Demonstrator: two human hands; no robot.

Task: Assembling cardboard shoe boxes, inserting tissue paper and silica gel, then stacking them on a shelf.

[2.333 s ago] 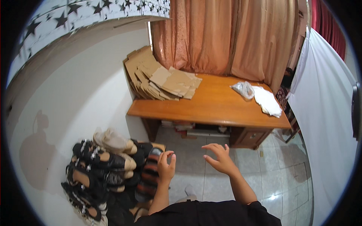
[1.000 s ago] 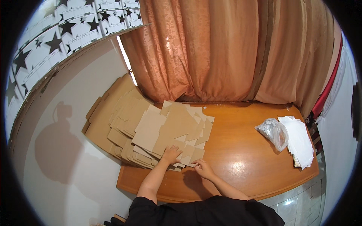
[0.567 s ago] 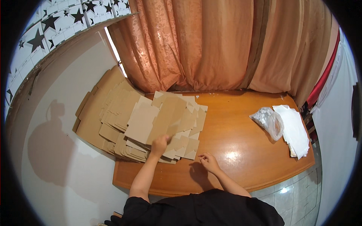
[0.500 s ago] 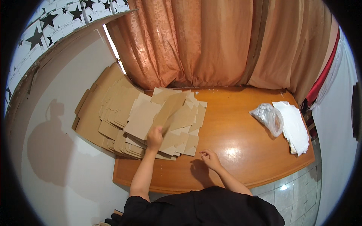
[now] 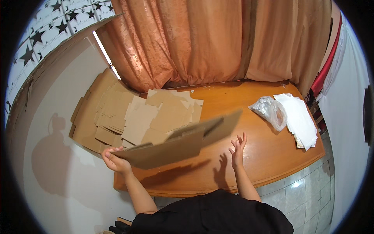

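Note:
A flat brown cardboard sheet (image 5: pixel 179 144), cut with tabs like an unfolded box, is held tilted above the front of the table. My left hand (image 5: pixel 116 160) is closed around its left end. Off the sheet's right end, my right hand (image 5: pixel 238 151) is raised with its fingers spread, apart from the sheet and holding nothing. Behind the held sheet lies a spread pile of similar flat cardboard pieces (image 5: pixel 167 113), partly hidden by it.
The brown wooden table (image 5: pixel 222 101) carries a clear plastic bag (image 5: pixel 270 113) with something greyish inside, next to a stack of white paper (image 5: pixel 298 121). Larger cardboard sheets (image 5: pixel 87 111) lean by the left wall. Orange curtains (image 5: pixel 210 43) hang behind; star-patterned boxes (image 5: pixel 37 37) are at upper left.
My left hand has lifted a cardboard sheet off the pile and brought it left and nearer, swinging it across the table. My right hand has risen, moved right and spread its fingers.

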